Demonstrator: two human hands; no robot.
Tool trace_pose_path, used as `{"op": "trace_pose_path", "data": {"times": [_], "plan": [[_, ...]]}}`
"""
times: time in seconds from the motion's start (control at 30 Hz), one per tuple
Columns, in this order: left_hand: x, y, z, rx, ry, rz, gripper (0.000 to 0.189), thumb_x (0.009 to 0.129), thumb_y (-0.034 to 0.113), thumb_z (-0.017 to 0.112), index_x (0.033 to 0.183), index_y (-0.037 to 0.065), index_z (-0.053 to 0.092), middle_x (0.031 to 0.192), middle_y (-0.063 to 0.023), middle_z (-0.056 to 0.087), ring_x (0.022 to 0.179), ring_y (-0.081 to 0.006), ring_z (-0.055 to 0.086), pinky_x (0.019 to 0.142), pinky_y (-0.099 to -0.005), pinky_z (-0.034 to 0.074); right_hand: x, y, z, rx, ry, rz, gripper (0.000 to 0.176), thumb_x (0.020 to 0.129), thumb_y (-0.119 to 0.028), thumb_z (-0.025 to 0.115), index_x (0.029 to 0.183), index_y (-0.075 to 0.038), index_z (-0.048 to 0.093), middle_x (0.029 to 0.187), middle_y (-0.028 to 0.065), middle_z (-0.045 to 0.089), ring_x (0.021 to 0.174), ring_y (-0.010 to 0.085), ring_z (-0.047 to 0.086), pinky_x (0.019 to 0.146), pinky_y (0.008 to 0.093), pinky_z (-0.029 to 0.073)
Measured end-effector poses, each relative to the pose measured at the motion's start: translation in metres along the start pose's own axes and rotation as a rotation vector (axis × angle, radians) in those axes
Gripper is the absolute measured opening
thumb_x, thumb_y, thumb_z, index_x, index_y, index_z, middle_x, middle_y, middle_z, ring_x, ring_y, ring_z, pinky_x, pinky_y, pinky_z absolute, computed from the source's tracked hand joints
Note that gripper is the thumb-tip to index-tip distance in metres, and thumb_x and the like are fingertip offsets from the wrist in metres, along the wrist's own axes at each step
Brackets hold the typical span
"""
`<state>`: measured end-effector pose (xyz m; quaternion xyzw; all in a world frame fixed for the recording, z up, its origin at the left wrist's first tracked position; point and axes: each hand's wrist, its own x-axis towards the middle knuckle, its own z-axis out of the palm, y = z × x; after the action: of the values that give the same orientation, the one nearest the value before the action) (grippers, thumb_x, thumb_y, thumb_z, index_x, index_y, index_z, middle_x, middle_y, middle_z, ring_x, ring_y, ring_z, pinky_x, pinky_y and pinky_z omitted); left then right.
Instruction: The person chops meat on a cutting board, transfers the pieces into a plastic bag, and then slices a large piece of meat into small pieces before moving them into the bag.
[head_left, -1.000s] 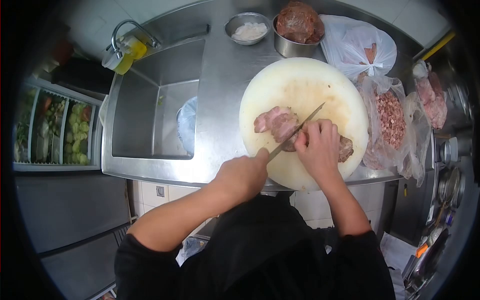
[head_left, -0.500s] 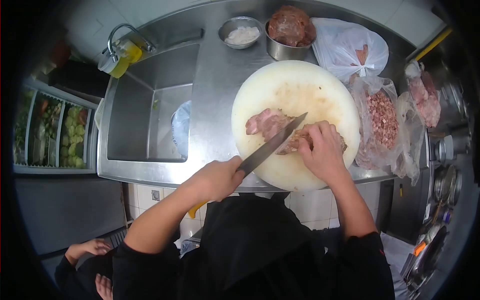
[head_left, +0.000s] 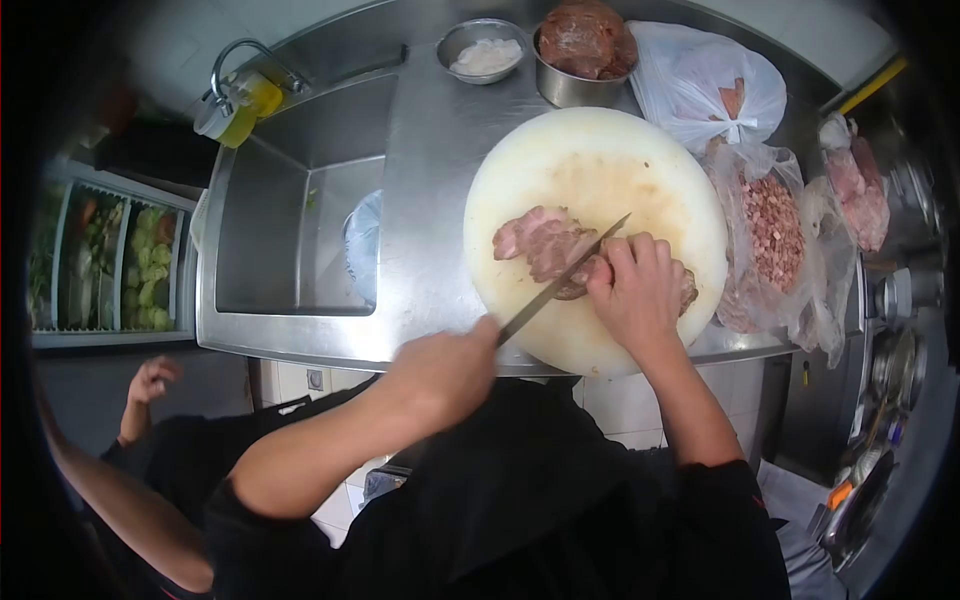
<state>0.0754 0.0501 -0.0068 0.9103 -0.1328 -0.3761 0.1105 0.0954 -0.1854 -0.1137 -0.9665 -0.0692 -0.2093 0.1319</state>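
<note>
My left hand (head_left: 445, 375) is closed around the handle of a long kitchen knife (head_left: 556, 288), its blade slanting up and right across a round white cutting board (head_left: 510, 165). My right hand (head_left: 640, 285) presses down on a piece of cooked-looking meat (head_left: 688, 290), its fingers curled just right of the blade. The blade lies against the meat's left end, close to my right fingertips. Left of the blade, several overlapping meat slices (head_left: 540, 240) rest on the board. My right palm and fingers hide much of the piece.
A steel sink (head_left: 265, 240) with a blue-white bag (head_left: 363, 250) is at left. Behind the board are a bowl of white stuff (head_left: 487, 57), a pot of meat (head_left: 570, 88) and a white bag (head_left: 700, 85). Diced meat (head_left: 772, 235) lies right. Another person's hand (head_left: 153, 380) shows lower left.
The knife has shifted slightly right, its blade now turned more on edge against the meat. More slice surface shows left of it. The other person at lower left has moved, one hand now raised.
</note>
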Motion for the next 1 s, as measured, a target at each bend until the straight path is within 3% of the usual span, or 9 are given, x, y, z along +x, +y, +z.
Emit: {"op": "trace_pose_path", "data": {"times": [0.13,0.23,0.4,0.57,0.73,0.87,1.0], "plan": [[0.032,0.008,0.01,-0.013,0.044,0.055,0.024,0.103,0.022,0.047,0.114,0.001,0.048,0.083,-0.0272,0.071,0.082,-0.0489,0.069,0.077,-0.0576,0.054,0.0,0.003,0.002,-0.004,-0.024,0.038,0.019,0.081,-0.023,0.069,0.099,-0.015,0.068,0.096,0.0075,0.056,0.095,0.0293,0.055,0.078,0.0458,0.04],[-0.012,-0.013,0.006,-0.006,-0.126,-0.039,0.025,0.104,0.022,0.046,0.116,0.001,0.048,0.085,-0.0277,0.071,0.086,-0.049,0.069,0.081,-0.0581,0.053,-0.001,0.0,0.004,0.003,-0.026,0.034,0.019,0.082,-0.022,0.068,0.099,-0.014,0.068,0.098,0.0085,0.056,0.097,0.0301,0.054,0.08,0.0461,0.039],[0.028,-0.001,0.013,-0.071,-0.051,-0.004,0.025,0.104,0.024,0.046,0.116,0.001,0.05,0.087,-0.0291,0.07,0.088,-0.0494,0.068,0.083,-0.0578,0.052,-0.003,0.003,0.0,0.055,-0.067,0.006,0.021,0.084,-0.022,0.066,0.102,-0.012,0.064,0.099,0.0104,0.055,0.099,0.0315,0.053,0.082,0.0477,0.039],[-0.015,0.003,-0.013,-0.069,0.024,-0.016,0.02,0.103,0.02,0.047,0.11,0.001,0.05,0.083,-0.0277,0.07,0.086,-0.0492,0.069,0.081,-0.0585,0.053,-0.005,0.003,0.003,0.084,0.007,0.03,0.023,0.085,-0.021,0.064,0.103,-0.009,0.059,0.1,0.0119,0.055,0.097,0.0331,0.053,0.081,0.0474,0.038],[-0.035,0.005,-0.014,0.004,-0.045,-0.03,0.02,0.103,0.02,0.046,0.111,0.002,0.051,0.083,-0.0273,0.071,0.082,-0.0493,0.069,0.078,-0.0587,0.053,-0.003,0.002,0.003,0.07,-0.005,0.036,0.02,0.084,-0.02,0.065,0.099,-0.009,0.057,0.1,0.012,0.055,0.096,0.0334,0.053,0.082,0.0465,0.039],[0.013,0.013,0.006,-0.038,0.028,0.035,0.02,0.103,0.019,0.047,0.113,0.002,0.05,0.085,-0.0278,0.071,0.083,-0.049,0.07,0.079,-0.0584,0.054,-0.003,0.001,0.002,0.056,-0.037,0.04,0.019,0.085,-0.018,0.062,0.1,-0.008,0.055,0.098,0.0122,0.055,0.095,0.0333,0.053,0.081,0.047,0.039],[0.004,0.012,0.011,-0.005,-0.012,0.003,0.02,0.101,0.016,0.046,0.115,0.002,0.049,0.09,-0.0271,0.072,0.088,-0.048,0.071,0.079,-0.0567,0.055,-0.004,0.003,0.003,0.055,-0.067,0.028,0.022,0.084,-0.021,0.065,0.101,-0.009,0.057,0.1,0.012,0.057,0.098,0.0323,0.054,0.083,0.0465,0.039]]}}
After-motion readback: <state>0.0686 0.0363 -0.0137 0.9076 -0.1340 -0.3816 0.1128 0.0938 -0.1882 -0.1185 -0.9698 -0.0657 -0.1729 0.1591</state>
